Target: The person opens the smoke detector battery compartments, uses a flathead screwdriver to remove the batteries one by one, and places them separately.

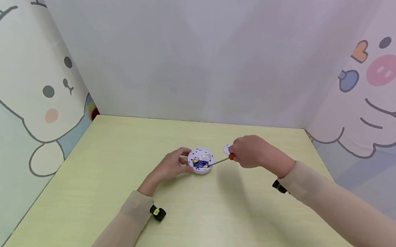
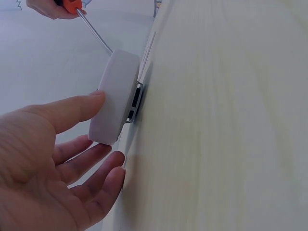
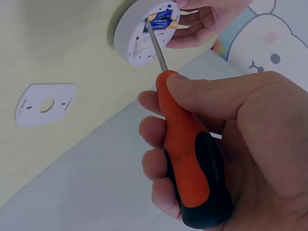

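Note:
A round white smoke alarm (image 1: pixel 202 153) sits on the table with its back facing up and its battery bay uncovered. Blue AA batteries (image 3: pixel 163 24) lie inside the bay. My left hand (image 1: pixel 171 165) pinches the alarm's left rim between thumb and fingers. In the left wrist view a slotted vent (image 2: pixel 135 102) shows under the white body. My right hand (image 1: pixel 253 152) grips the orange and black handle of a screwdriver (image 3: pixel 185 149). The screwdriver's shaft slants down, and its tip is in the bay at the end of the batteries.
A flat white mounting plate (image 3: pixel 33 103) with a round hole lies on the table just beyond my right hand. The pale wooden table (image 1: pixel 108 178) meets a plain wall behind. Cartoon-printed panels (image 1: pixel 19 68) stand at both sides.

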Demonstrator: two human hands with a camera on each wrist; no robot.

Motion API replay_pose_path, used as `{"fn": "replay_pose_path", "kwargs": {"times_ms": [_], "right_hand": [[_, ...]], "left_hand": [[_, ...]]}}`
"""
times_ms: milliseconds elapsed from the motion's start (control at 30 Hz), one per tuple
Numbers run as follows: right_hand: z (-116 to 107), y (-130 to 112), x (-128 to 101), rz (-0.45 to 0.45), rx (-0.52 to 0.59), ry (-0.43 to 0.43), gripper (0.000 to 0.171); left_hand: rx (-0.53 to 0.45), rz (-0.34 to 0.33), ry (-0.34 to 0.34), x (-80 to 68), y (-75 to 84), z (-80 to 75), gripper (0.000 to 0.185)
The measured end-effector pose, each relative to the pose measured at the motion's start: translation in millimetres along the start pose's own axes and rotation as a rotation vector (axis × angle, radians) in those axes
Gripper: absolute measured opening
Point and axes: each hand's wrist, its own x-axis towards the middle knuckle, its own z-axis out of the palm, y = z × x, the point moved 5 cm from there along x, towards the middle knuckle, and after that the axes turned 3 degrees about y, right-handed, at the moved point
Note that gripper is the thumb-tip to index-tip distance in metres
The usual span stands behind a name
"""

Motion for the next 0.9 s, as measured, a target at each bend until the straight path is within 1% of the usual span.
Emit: {"fn": "replay_pose_path", "kwargs": {"times_ms": [200, 433, 767, 900], "right_hand": [[-7.4, -5.2, 5.2, 0.019, -0.073, 0.006, 0.014], [-14.4, -11.6, 13.1, 0.04, -0.14, -0.024, 0.013], [-23.2, -22.1, 23.0, 0.044, -0.173, -0.074, 0.017], [-25.0, -23.8, 26.1, 0.038, -0.172, -0.079, 0.019]], "left_hand": [[0.009, -0.005, 0.001, -0.7, 0.9, 0.2, 0.066], [0.022, 0.002, 0.009, -2.1, 1.9, 0.5, 0.068], [0.035, 0.005, 0.014, -3.1, 4.1, 0.0, 0.066], [0.042, 0.009, 0.013, -2.9, 6.2, -0.3, 0.065]]}}
